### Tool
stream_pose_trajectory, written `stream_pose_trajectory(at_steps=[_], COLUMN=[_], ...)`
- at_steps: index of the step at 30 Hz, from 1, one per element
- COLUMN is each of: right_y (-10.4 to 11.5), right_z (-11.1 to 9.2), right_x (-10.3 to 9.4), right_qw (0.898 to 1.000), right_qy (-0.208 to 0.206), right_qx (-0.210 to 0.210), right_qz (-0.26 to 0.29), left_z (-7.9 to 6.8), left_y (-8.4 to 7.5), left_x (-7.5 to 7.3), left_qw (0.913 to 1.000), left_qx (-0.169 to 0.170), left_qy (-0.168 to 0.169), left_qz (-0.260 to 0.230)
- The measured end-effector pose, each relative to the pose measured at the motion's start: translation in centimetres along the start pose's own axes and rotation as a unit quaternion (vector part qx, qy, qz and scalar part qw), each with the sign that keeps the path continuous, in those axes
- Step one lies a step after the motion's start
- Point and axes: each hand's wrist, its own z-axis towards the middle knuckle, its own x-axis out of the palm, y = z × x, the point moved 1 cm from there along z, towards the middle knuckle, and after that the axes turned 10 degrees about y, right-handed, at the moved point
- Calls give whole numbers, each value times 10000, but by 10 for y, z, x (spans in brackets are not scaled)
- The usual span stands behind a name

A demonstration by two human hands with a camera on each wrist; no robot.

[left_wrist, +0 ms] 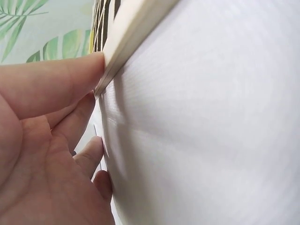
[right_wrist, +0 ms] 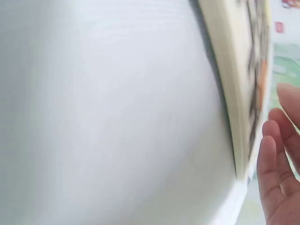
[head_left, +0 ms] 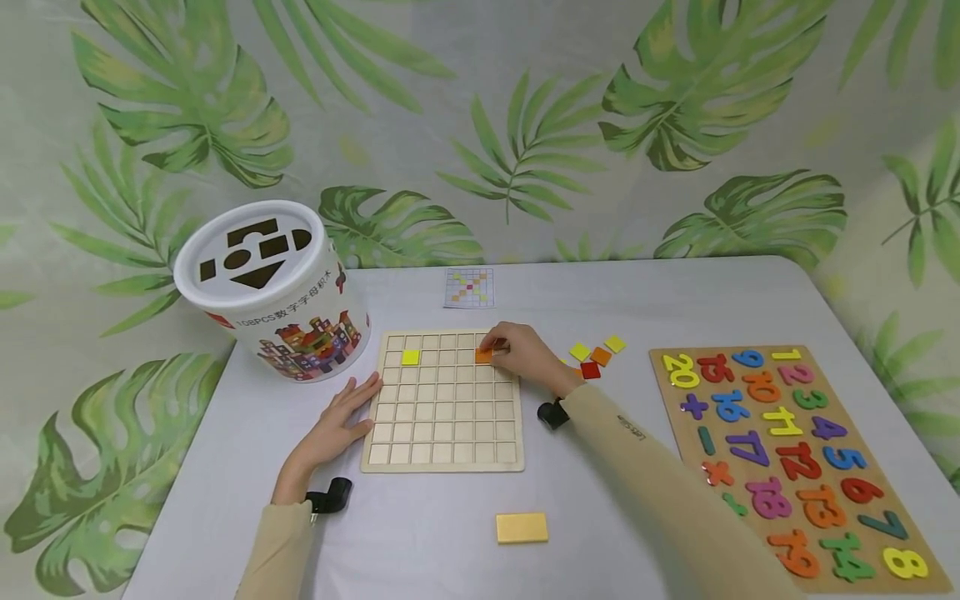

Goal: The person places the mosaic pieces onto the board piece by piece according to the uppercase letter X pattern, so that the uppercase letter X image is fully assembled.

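A wooden grid board [head_left: 442, 408] lies on the table, with a yellow square tile [head_left: 410, 357] in a cell near its upper left. An orange square tile [head_left: 483, 357] sits near the upper right of the grid, partly covered by my right hand [head_left: 521, 357]. In the right wrist view, the fingers of that hand are a little apart and close to the orange tile [right_wrist: 263, 72], which appears to lie on the board. My left hand [head_left: 333, 425] rests at the board's left edge, its thumb [left_wrist: 56, 82] touching the side with fingers extended.
Loose tiles, including a red tile [head_left: 590, 370], lie right of the board. A patterned card [head_left: 469, 287] is behind it, a white bucket [head_left: 277, 292] back left. A yellow block [head_left: 522, 527] lies in front; a number puzzle board [head_left: 675, 417] is at right.
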Motion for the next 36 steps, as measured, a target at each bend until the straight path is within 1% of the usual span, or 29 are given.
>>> stream_pose_trajectory(at_steps=[4,6,10,13,16,22,24,26,28,31,33,36], right_y=[-8,-13,-24,-30,-34,-36,-35,-33,-28,-17,-6,11], right_z=[-20,-32,-57,-70,-76,-75,-73,-70,-65,-55,-45,-27], right_x=[-16,-24,-36,-37,-35,-32,-32,-32,-30,-23,-16,-1], right_qw=[9983,9971,9955,9941,9933,9901,9893,9902,9931,9979,9993,9998], right_qy=[-299,-454,-576,-485,-339,-206,-206,-224,-258,-273,-231,-80], right_qx=[199,339,693,964,1088,1181,1230,1201,1018,504,196,-129], right_qz=[466,510,289,52,-208,-724,-755,-669,-527,-310,-197,-130], left_z=[0,-1,-2,-2,-2,-1,0,0,0,0,0,0], left_y=[1,1,1,3,3,1,1,0,0,0,1,1], left_x=[0,-1,-1,0,0,0,0,0,-1,-1,-1,0], left_qw=[10000,10000,10000,10000,10000,10000,9999,9999,9999,9999,10000,10000], left_qx=[-30,-37,-54,-80,-87,2,19,24,22,8,-12,-61], left_qy=[4,-25,-47,-30,-36,-54,-55,-64,-77,-85,-71,-42], left_qz=[-12,-27,-14,24,13,-76,-85,-87,-103,-78,-53,-9])
